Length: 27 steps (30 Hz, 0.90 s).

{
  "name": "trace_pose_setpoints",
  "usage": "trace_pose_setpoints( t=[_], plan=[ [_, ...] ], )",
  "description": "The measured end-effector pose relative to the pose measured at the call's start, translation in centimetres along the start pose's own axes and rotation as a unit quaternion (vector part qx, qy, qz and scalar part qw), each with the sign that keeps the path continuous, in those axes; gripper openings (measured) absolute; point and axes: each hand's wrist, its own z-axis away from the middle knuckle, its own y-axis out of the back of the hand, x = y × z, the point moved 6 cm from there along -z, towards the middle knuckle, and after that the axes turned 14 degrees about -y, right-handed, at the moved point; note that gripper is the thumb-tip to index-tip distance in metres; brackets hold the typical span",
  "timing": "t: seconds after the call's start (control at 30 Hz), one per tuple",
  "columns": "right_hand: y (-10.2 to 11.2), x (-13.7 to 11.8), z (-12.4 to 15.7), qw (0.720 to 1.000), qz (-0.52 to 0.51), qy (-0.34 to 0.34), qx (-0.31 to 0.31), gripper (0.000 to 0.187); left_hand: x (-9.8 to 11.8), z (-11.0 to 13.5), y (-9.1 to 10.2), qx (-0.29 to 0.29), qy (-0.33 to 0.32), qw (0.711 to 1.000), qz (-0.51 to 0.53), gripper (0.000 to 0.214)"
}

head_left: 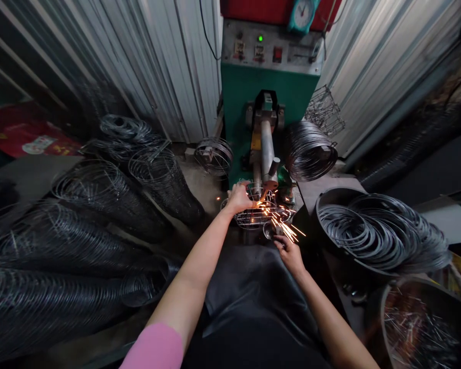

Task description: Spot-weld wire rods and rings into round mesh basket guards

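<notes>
- The left hand (238, 199) was clamped, as far as I could see, on the left side of a round wire grid (249, 220), right under the metal arm (267, 148) of the green machine (238, 120).
- The right hand (290, 253) was lower, fingers curled beside a dark round piece (269, 231); I could not tell whether they were closed on it.
- Sparks (288, 229) streaked from the arm's tip down towards the right hand; with skin bare, a burn seemed the likeliest trouble.
- The left fingers lay near that tip, so a slip of the grid could have pinched or scorched them.
- A tilted grid, I judged, might have made poor contact and thrown more sparks onto the dark covering (253, 287) over the lap.
- Space was tight on the right: a hanging coil (310, 151) beside the machine, then the rim of a tub (317, 209) heaped with wire rings (372, 225).
- Standing wire rolls (80, 246) crowded the left, well apart from the hands.
- The freest room was straight back, towards the body, between both forearms.
</notes>
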Motion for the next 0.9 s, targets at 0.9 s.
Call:
trace_pose_setpoints(
  t=[0.9],
  plan=[
    [4.0,-5.1,-2.2,0.995,-0.019,0.082,0.057,0.029,1.5,3.8,-0.1,-0.063,-0.071,0.995,0.026,0.100]
  ],
)
